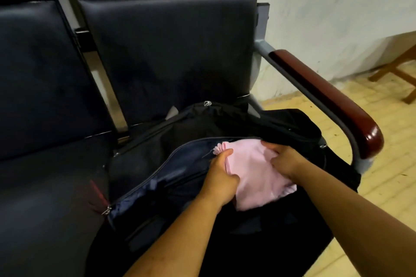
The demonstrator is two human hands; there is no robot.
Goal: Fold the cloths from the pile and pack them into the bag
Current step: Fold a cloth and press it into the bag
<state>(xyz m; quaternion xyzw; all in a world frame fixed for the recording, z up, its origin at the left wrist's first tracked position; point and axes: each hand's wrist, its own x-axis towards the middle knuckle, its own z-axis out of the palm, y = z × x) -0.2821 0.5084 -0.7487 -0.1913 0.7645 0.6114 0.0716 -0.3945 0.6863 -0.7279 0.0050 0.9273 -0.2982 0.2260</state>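
Head view: a folded pink cloth (258, 180) sits in the open black bag's (144, 164) mouth. The left hand (221, 175) clutches its nine-o'clock edge and the right hand (284, 159) grips its one-o'clock corner, likely so the fold stays tidy going in.

I read the pink cloth (254, 177) as soft, matt fabric with a gathered edge, and the bag (157, 184) as dark woven synthetic with a faint sheen and a shiny metal zip pull (105, 211). The seat (171, 51) padding looks matt and leathery; the armrest (326, 96) is glossy reddish wood on a smooth grey metal frame (290, 76).
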